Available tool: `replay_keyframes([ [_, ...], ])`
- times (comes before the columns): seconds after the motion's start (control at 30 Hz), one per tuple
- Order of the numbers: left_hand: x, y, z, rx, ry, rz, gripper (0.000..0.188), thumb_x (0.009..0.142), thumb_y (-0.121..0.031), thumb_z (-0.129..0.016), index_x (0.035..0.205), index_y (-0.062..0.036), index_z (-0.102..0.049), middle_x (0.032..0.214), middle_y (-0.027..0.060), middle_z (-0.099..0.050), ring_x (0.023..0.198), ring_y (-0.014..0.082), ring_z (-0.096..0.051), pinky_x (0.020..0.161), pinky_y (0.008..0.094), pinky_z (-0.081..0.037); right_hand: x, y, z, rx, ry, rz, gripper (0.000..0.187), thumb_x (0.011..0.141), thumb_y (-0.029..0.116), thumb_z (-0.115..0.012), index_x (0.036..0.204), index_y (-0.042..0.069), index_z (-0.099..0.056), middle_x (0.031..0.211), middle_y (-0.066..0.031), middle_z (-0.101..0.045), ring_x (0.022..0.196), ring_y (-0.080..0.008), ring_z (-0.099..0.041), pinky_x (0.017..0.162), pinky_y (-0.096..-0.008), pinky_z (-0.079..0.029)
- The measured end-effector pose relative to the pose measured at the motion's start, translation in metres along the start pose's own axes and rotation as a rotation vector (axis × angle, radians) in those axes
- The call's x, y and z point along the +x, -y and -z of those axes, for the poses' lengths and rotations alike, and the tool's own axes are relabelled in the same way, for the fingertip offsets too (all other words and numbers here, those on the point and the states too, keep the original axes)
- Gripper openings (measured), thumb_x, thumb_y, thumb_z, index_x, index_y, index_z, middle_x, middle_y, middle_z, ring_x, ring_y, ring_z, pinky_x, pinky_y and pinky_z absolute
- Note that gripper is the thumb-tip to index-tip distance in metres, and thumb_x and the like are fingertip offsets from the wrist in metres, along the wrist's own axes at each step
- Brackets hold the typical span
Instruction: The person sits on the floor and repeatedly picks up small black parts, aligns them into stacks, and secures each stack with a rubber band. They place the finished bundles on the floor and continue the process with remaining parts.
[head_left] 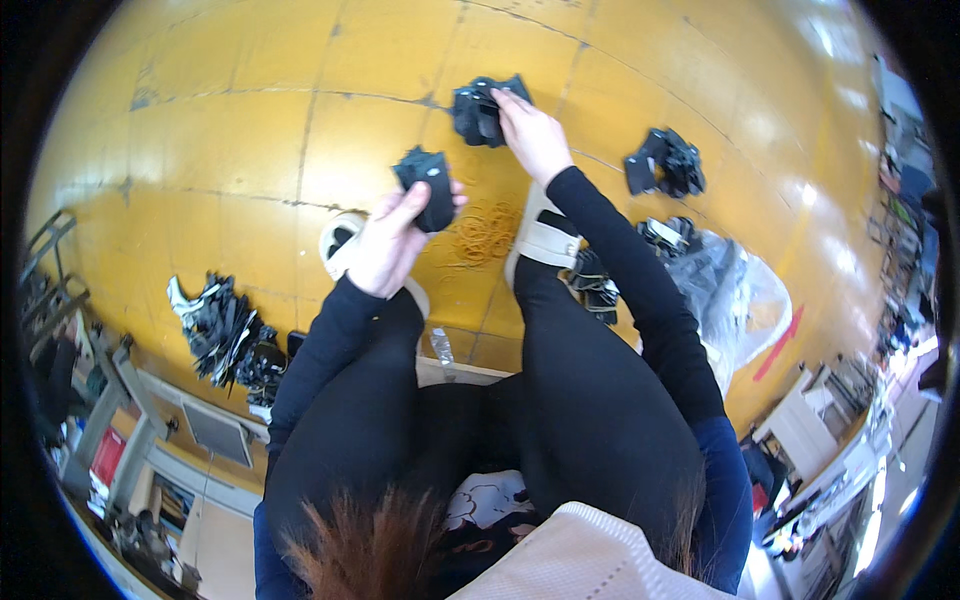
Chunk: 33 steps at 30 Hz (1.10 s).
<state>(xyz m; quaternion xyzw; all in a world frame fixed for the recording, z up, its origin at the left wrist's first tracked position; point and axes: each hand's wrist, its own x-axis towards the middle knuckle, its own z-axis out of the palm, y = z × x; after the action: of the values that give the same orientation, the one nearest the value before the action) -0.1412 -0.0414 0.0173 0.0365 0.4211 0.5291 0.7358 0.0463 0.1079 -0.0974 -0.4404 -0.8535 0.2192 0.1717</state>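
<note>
My left hand (395, 235) is closed around a small stack of folded black fabric pieces (432, 190), thumb on top, held above the floor between my feet. Each piece seems to bear a small pale mark; their exact kind I cannot make out. Farther out and to the right, my right hand (530, 132) reaches to a pile of similar black fabric pieces (478, 112) on the floor. Its fingers pinch at the right side of that pile. A heap of thin yellow rubber bands (487, 233) lies between my shoes.
Another small black pile (668, 163) sits on the yellow floor (230, 150) to the right. Nearer are a clear plastic bag (735, 295) and bundled black pieces (597, 285). A large dark heap (225, 335) lies at left. A low metal-framed cart (140, 400) stands beyond it.
</note>
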Motion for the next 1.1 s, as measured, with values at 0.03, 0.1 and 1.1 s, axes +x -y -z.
replay_keyframes([
  [0.03,0.001,0.0,0.0,0.002,0.006,-0.011,0.044,0.099,-0.024,-0.05,0.134,0.0019,-0.04,0.119,0.0173,-0.057,0.11,0.0273,-0.058,0.099,0.0392,-0.047,0.0,0.003,0.008,0.075,-0.007,-0.084,0.03,0.092,0.013,-0.053,0.12,0.009,-0.059,0.112,-0.0161,-0.064,0.097,-0.0324,-0.064,0.081,-0.0389,-0.053],
  [0.1,0.005,0.005,0.002,-0.013,0.044,-0.008,0.047,0.098,-0.026,-0.052,0.133,0.0027,-0.041,0.119,0.0164,-0.056,0.111,0.0268,-0.057,0.099,0.0391,-0.046,-0.004,-0.002,0.02,0.132,-0.135,-0.156,0.025,0.091,0.011,-0.053,0.114,0.006,-0.063,0.096,-0.0195,-0.067,0.084,-0.033,-0.067,0.073,-0.0371,-0.052],
  [1.1,-0.001,0.002,0.008,0.076,0.0,0.084,0.034,0.098,-0.022,-0.052,0.123,0.002,-0.048,0.111,0.0159,-0.06,0.102,0.0247,-0.061,0.091,0.0371,-0.051,-0.146,-0.15,0.078,-0.26,-0.075,-0.736,0.057,0.078,0.017,-0.07,0.131,0.01,-0.049,0.124,-0.0163,-0.055,0.112,-0.0331,-0.055,0.092,-0.0393,-0.047],
])
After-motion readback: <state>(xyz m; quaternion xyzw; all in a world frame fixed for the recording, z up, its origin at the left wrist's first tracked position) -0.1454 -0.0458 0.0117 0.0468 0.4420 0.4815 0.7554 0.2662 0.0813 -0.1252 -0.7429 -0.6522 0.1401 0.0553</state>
